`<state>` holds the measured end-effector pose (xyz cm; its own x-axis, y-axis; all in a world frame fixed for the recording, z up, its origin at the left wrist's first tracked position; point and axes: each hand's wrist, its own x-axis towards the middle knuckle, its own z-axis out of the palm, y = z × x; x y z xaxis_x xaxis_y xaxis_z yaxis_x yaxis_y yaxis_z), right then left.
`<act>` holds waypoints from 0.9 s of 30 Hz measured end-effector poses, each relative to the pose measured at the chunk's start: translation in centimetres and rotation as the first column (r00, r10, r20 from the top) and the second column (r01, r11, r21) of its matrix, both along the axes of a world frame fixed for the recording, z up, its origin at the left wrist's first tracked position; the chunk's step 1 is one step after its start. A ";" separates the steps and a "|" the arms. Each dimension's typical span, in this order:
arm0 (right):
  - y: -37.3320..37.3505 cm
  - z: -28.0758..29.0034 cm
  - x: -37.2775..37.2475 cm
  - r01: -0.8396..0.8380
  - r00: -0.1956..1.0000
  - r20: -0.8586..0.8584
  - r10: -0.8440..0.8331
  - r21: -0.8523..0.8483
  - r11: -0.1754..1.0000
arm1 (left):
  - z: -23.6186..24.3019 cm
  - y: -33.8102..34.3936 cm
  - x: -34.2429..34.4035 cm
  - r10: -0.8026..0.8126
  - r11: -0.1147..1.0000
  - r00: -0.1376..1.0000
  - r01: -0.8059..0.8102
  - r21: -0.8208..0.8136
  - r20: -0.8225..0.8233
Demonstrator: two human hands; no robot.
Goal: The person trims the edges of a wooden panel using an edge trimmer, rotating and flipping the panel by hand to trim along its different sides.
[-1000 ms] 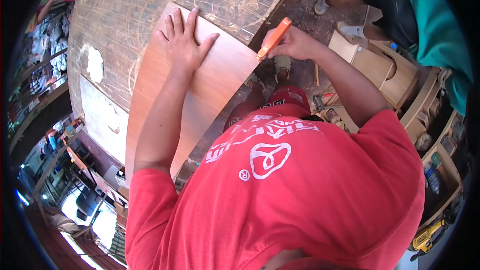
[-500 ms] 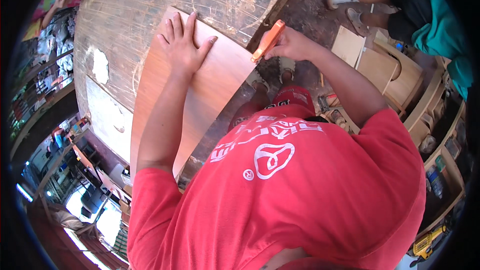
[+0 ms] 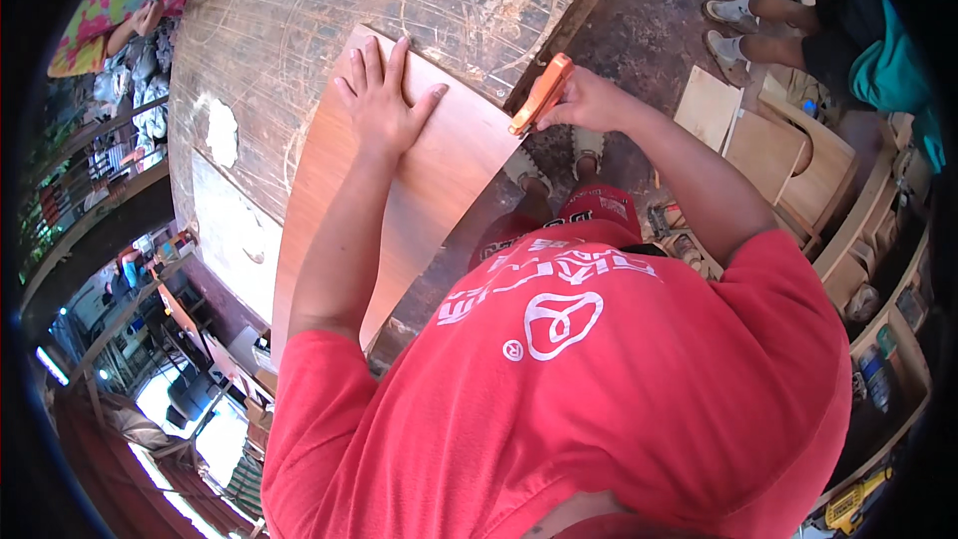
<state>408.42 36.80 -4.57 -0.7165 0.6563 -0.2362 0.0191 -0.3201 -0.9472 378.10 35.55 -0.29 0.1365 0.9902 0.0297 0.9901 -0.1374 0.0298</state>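
Note:
A smooth reddish-brown wooden panel (image 3: 384, 210) lies on the worn workbench (image 3: 289, 50), its right side reaching the bench's near edge. My left hand (image 3: 384, 105) rests flat on the panel's far part, fingers spread. At the panel's far right corner, my right hand (image 3: 587, 100) is closed round a chunky orange hand tool (image 3: 544, 95). The tool's lower end meets the corner, or sits just over it; its exact kind and working tip are too small to make out.
A pale board (image 3: 235, 230) with a dark mark lies left of the panel. Cut wooden pieces (image 3: 763, 150) and a curved wooden frame (image 3: 883, 329) stand on the right. Another person's legs (image 3: 763, 25) are at the far right. A yellow power tool (image 3: 858, 504) lies at lower right.
The whole view has shifted, so the scene sits slightly farther right and lower. Both hands keep nearly the same places on the panel. At far left, another person's hand with a blue-headed tool shows more.

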 end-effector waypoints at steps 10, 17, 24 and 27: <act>-1.3 -1.1 0.7 0.047 0.994 0.094 -0.058 0.110 0.993 | -0.5 1.1 -0.5 0.099 0.980 0.980 -0.127 0.155 0.174; -5.4 -1.5 2.2 0.163 0.987 -0.002 -0.163 0.035 0.986 | 0.3 1.1 -0.1 0.153 0.939 0.972 -0.199 0.281 0.180; -7.8 1.1 0.7 0.163 0.983 -0.089 -0.161 0.016 0.986 | -0.3 -4.0 5.2 0.138 0.968 0.938 -0.196 0.160 0.318; -6.3 -1.0 -0.2 0.191 0.982 -0.011 -0.191 0.119 0.974 | 0.1 -4.9 6.5 0.116 0.981 0.941 -0.159 0.110 0.319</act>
